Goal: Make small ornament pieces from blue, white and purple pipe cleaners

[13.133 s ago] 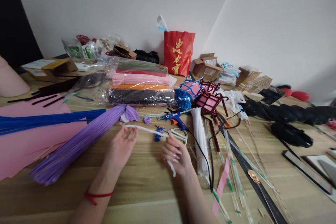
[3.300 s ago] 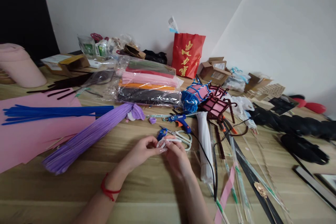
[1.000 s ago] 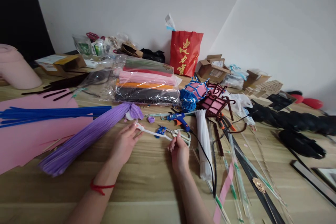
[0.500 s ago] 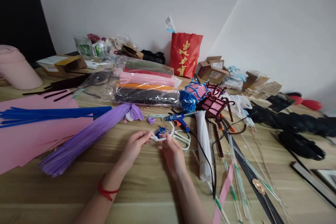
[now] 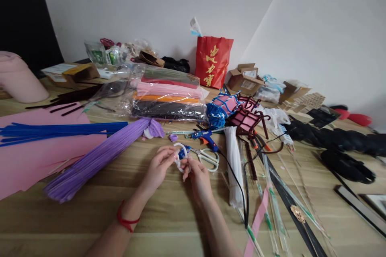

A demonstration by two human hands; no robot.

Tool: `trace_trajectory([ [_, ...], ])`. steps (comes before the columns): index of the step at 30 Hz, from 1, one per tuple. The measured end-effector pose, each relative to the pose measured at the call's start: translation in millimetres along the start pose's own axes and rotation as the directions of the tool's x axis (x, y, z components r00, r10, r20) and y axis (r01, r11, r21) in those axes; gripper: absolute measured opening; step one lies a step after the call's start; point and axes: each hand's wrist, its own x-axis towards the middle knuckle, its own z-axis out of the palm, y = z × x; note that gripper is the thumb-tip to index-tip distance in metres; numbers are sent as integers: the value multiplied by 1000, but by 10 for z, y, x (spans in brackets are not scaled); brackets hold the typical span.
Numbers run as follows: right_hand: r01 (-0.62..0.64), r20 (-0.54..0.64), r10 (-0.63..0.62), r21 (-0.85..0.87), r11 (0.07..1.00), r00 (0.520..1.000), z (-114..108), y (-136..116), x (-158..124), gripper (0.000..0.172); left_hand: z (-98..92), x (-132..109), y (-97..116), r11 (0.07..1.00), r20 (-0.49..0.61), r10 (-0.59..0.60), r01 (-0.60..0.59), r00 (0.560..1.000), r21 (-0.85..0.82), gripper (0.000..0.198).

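A white pipe cleaner (image 5: pixel 178 164), bent into a curved loop, is pinched between my two hands. My left hand (image 5: pixel 162 161) grips its left side with thumb and fingers, a red string bracelet on that wrist. On the other side, my right hand (image 5: pixel 196 172) pinches the loop at its right. Just behind the loop lies a small blue piece (image 5: pixel 182 152), partly hidden by it. Scissors with pale handles (image 5: pixel 209 160) rest right of my fingers, and a blue glue gun (image 5: pixel 206 137) lies beyond them.
Purple pipe cleaners (image 5: pixel 96 160) and blue ones (image 5: pixel 66 129) lie at left, a white bundle (image 5: pixel 233 168) at right. Pink-and-brown lantern shapes (image 5: pixel 245 119) stand farther back. The glue gun's black cord (image 5: pixel 238 180) runs forward. A red bag (image 5: pixel 213 62) stands behind a plastic-wrapped pack (image 5: pixel 169 92).
The white pipe cleaner has been turned and bent, its upper end swinging leftward off the scissors. My hands have drawn slightly closer together.
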Motion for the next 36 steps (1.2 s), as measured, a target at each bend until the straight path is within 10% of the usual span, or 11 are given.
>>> trace_trajectory([
  [10,-51,193,70,-103,993,979,4,69,-21,35,-12,5,-15,999,63,-15,12,998,51,9],
  [26,115,11,-115,-151,982,993,-24,99,27,24,-68,48,-83,991,-48,-123,125,991,48,24],
  [36,216,86,-198,-423,880,976,-56,97,9,18,-78,-9,-88,880,46,100,-110,994,463,8],
])
